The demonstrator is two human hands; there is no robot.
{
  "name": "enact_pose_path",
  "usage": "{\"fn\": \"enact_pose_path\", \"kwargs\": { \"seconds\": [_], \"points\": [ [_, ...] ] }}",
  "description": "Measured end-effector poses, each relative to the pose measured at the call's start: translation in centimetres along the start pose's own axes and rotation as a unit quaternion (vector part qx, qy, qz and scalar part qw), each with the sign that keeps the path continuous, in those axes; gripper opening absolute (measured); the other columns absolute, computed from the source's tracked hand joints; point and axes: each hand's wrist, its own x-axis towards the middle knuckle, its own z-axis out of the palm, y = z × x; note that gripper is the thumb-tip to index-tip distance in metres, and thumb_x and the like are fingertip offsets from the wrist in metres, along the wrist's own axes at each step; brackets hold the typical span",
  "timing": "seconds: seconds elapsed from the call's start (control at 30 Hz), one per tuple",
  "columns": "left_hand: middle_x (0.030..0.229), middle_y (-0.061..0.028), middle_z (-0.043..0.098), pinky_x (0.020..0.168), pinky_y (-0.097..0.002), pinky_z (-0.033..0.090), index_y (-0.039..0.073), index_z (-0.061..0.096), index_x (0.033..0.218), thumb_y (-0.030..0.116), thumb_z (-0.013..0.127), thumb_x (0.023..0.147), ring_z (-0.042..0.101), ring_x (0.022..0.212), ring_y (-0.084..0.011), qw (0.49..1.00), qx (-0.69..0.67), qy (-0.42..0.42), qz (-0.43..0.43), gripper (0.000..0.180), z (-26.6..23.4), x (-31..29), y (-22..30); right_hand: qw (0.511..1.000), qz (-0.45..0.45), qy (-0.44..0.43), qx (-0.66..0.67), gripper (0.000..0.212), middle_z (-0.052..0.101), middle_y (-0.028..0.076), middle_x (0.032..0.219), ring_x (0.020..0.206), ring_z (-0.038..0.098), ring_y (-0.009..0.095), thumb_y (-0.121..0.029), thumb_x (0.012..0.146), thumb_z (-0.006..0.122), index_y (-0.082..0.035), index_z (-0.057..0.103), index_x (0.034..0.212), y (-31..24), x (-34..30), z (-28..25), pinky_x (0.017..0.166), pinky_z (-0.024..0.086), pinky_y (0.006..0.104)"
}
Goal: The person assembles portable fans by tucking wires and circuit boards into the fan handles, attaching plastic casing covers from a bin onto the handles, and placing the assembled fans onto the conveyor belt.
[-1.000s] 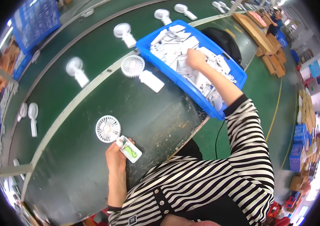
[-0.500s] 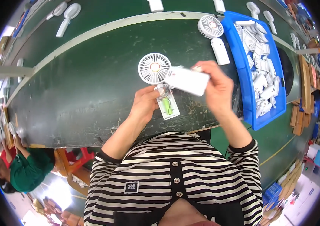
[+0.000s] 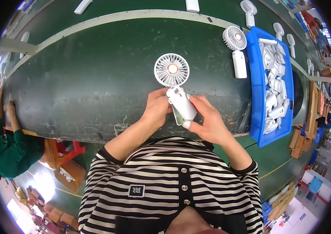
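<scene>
A white handheld fan (image 3: 172, 69) lies in front of me, its round grille away from me and its handle toward me. My left hand (image 3: 157, 106) grips the handle from its left side. A white handle cover (image 3: 184, 104) sits over the handle, slightly askew, with a narrow gap along the lower left edge. My right hand (image 3: 209, 121) holds this cover between thumb and fingers at its right side and lower end. Most of the handle's inside is hidden under the cover; a bit of green shows near the lower end.
A blue bin (image 3: 256, 93) of white plastic parts stands at my right. Beside it lies another white fan (image 3: 235, 38). Past a pale rail (image 3: 134, 15), more white fans lie farther off. At far left, a person in green (image 3: 19, 150) works at the same bench.
My right hand has brought the white cover down and left onto the open handle, hiding the green piece and wires inside. The view has shifted slightly.
</scene>
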Motion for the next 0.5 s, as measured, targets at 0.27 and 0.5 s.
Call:
{"fn": "enact_pose_path", "kwargs": {
  "seconds": [0.27, 0.5],
  "points": [
    [0.087, -0.0095, 0.062, 0.066, -0.0288, 0.051, -0.003, 0.060, 0.096, 0.006, 0.054, 0.080, 0.062, 0.076, -0.0164, 1.000, -0.014, 0.015, -0.006, 0.019, 0.6, -0.1, 0.0, 0.957, -0.050, 0.148, -0.246, 0.053, 0.054, 0.015, 0.093, 0.082, 0.053, 0.032, -0.012, 0.059, 0.067, 0.003, 0.051, 0.106, -0.4, 1.2, 1.1, 0.073, 0.045, 0.0401],
    [0.089, -0.0092, 0.062, 0.066, -0.0300, 0.051, -0.003, 0.059, 0.099, 0.007, 0.053, 0.081, 0.061, 0.077, -0.0169, 1.000, 0.000, 0.017, -0.018, 0.021, 0.5, -0.1, 0.1, 0.948, 0.004, 0.175, -0.266, 0.056, 0.054, 0.015, 0.084, 0.070, 0.057, 0.031, -0.015, 0.058, 0.068, 0.004, 0.051, 0.108, -1.7, 0.3, 0.3, 0.060, 0.048, 0.0380]
  ]
}}
